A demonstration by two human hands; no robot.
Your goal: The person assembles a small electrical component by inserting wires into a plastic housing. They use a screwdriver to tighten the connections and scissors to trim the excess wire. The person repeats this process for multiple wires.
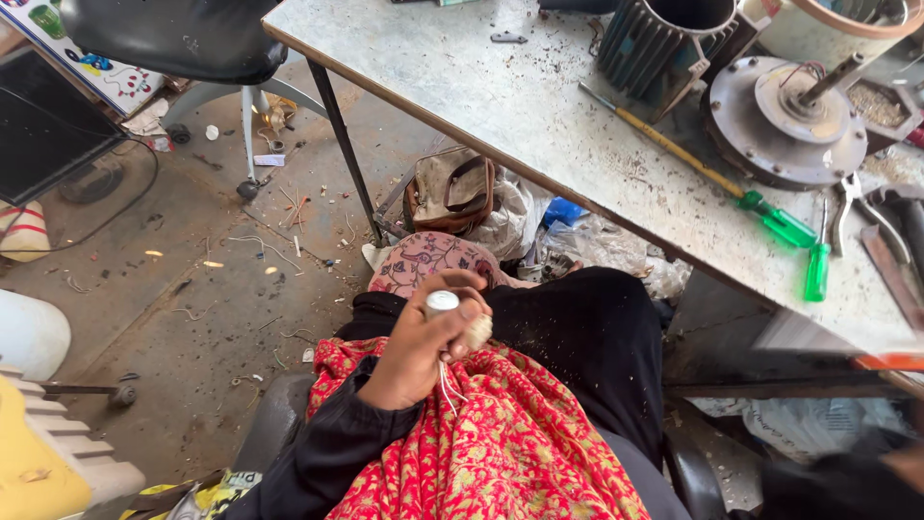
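Left hand clenched around a small white spool of thread or cord, held over the lap; pale strands trailing down from under the fingers onto red patterned cloth. A fuzzy, off-white wad just right of the knuckles, touching the hand; nature unclear. Right hand at the lower right edge, blurred and mostly cut off; open or closed, cannot tell.

Seated beside a grey table, spool well apart from everything on it. On the table: green-handled screwdriver lying diagonally, a second green handle near the front edge, pliers, a round motor end plate with shaft, a finned motor housing. Below the table, a worn brown bag and plastic wrappings. Concrete floor littered with wire offcuts and scraps.

Risks, judged from the layout: loose strands likely to snag on the cloth or tangle under the fingers if drawn out fast. Spool, if let slip, likely to roll off the lap and vanish among floor debris, picking up grit. Second green handle close to the table edge, easily knocked off by an elbow or knee.
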